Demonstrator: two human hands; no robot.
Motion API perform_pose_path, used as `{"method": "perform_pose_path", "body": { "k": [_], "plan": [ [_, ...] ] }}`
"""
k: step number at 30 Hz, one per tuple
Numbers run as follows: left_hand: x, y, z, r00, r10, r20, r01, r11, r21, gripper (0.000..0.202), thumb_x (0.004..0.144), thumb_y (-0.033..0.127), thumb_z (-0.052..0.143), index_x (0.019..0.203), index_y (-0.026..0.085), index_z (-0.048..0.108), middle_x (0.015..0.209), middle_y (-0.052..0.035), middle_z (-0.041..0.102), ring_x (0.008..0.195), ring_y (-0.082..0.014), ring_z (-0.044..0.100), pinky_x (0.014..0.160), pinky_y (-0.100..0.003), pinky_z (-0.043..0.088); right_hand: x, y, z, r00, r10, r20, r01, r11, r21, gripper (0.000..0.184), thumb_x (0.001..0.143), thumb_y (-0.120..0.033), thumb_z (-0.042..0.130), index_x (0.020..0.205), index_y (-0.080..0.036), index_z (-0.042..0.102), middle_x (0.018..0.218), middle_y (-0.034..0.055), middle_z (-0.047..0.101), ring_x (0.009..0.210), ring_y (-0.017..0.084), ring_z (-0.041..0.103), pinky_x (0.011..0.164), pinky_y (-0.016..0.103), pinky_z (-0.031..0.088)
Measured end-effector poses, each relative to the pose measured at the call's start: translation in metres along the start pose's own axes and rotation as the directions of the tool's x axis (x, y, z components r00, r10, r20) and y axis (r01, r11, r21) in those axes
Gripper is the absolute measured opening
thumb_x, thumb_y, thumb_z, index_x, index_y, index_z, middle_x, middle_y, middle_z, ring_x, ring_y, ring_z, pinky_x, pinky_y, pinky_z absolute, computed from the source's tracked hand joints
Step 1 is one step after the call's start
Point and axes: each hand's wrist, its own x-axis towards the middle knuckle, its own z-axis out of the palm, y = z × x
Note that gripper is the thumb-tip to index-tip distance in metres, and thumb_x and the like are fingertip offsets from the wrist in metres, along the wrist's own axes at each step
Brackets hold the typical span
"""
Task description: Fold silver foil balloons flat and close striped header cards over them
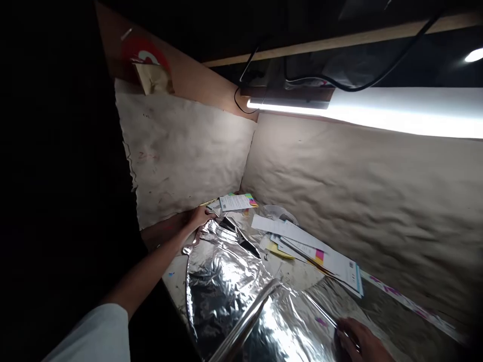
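— Silver crumpled foil sheet (230, 286) on a pale speckled bench top (175, 281): who has hold of it?

— A person, using bare hands. The left hand (199, 217), reaching from a white sleeve (94, 334), sits at eleven o'clock on the sheet, its fingers apparently closed on the upper edge.

— And the right?

— The right hand (356, 342) is low at five o'clock, just beside a thin metal rod (320, 311). The fingers look slightly curled, but whether they are closed on anything cannot be told.

— Why hold it that way?

— Hands at opposite ends probably stop the stiff, curving foil from sliding or folding over. A shiny steel tube (245, 319) crosses it; whether it touches the sheet is unclear.

— What lies around it?

— At two o'clock, white printed papers with coloured tabs (313, 249) rest against a tan kraft-paper wall (358, 211). At twelve o'clock lies a white leaflet (234, 202), placed clear of the foil.
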Motion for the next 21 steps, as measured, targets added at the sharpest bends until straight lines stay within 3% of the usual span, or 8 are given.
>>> {"method": "perform_pose_path", "body": {
  "k": [2,5,9,11,13,15,18,21],
  "plan": [
    [0.009,0.001,-0.005,1.000,-0.005,0.016,0.005,1.000,-0.013,0.034,0.094,0.036,0.060,0.121,0.015,0.059,0.121,-0.0085,0.061,0.102,-0.0237,0.063,0.086,-0.043,0.055,0.011,-0.024,0.001,1.000,-0.006,0.016,0.006,1.000,0.012,0.046,0.077,-0.052,0.049,0.097,-0.020,0.074,0.113,0.0164,0.072,0.106,0.035,0.067,0.095,0.047,0.052],
    [0.016,0.008,-0.012,1.000,-0.002,0.024,0.002,1.000,-0.024,0.035,0.094,0.037,0.060,0.121,0.015,0.059,0.120,-0.0080,0.061,0.103,-0.0244,0.062,0.086,-0.043,0.055,0.035,-0.078,0.004,0.995,-0.078,0.060,0.073,0.994,0.083,0.049,0.081,-0.052,0.048,0.106,-0.018,0.073,0.123,0.0168,0.067,0.114,0.034,0.063,0.100,0.047,0.047],
    [0.016,0.021,-0.017,1.000,0.001,0.017,-0.001,1.000,-0.004,0.035,0.094,0.037,0.060,0.121,0.015,0.059,0.121,-0.0081,0.061,0.103,-0.0245,0.062,0.086,-0.043,0.055,0.081,-0.169,0.006,0.961,-0.220,0.170,0.144,0.917,0.373,0.038,0.082,-0.045,0.059,0.108,-0.021,0.072,0.123,0.0107,0.067,0.117,0.032,0.058,0.104,0.045,0.041],
    [0.014,0.025,-0.018,1.000,-0.006,-0.001,0.006,1.000,0.026,0.034,0.094,0.036,0.061,0.122,0.016,0.058,0.122,-0.0087,0.060,0.104,-0.0236,0.062,0.087,-0.043,0.054,0.112,-0.211,0.012,0.942,-0.147,0.303,-0.067,0.799,0.597,0.028,0.078,-0.035,0.069,0.101,-0.021,0.074,0.114,0.0080,0.070,0.115,0.032,0.058,0.104,0.042,0.040],
    [0.009,0.028,-0.016,0.999,-0.016,-0.038,0.019,0.998,0.059,0.034,0.094,0.035,0.061,0.123,0.017,0.058,0.122,-0.0091,0.060,0.104,-0.0229,0.062,0.087,-0.042,0.054,0.147,-0.248,0.025,0.923,-0.112,0.368,-0.171,0.737,0.654,0.016,0.078,-0.028,0.071,0.091,-0.018,0.074,0.098,0.0054,0.073,0.104,0.029,0.063,0.096,0.038,0.046],
    [0.002,0.031,-0.013,0.995,-0.016,-0.096,0.024,0.996,0.085,0.034,0.094,0.035,0.060,0.123,0.017,0.058,0.123,-0.0093,0.060,0.105,-0.0229,0.062,0.087,-0.043,0.054,0.182,-0.278,0.043,0.900,-0.069,0.429,-0.281,0.663,0.694,0.016,0.086,-0.030,0.067,0.091,-0.015,0.071,0.090,0.0041,0.071,0.090,0.023,0.066,0.084,0.034,0.052],
    [-0.011,0.037,-0.006,0.980,0.017,-0.200,0.005,0.994,0.106,0.032,0.095,0.035,0.060,0.120,0.016,0.059,0.119,-0.0088,0.061,0.102,-0.0219,0.063,0.087,-0.043,0.054,0.228,-0.313,0.071,0.872,0.012,0.490,-0.428,0.508,0.748,0.027,0.095,-0.036,0.059,0.111,-0.014,0.062,0.104,0.0059,0.067,0.086,0.017,0.066,0.076,0.035,0.057],
    [-0.025,0.044,-0.001,0.945,0.090,-0.314,-0.055,0.992,0.117,0.019,0.093,0.030,0.062,0.102,0.015,0.067,0.110,-0.0079,0.065,0.103,-0.0227,0.062,0.090,-0.041,0.050,0.262,-0.336,0.087,0.882,0.058,0.467,-0.459,0.326,0.826,0.033,0.095,-0.035,0.059,0.122,-0.016,0.058,0.118,0.0083,0.062,0.098,0.020,0.064,0.082,0.040,0.056]
  ]
}}
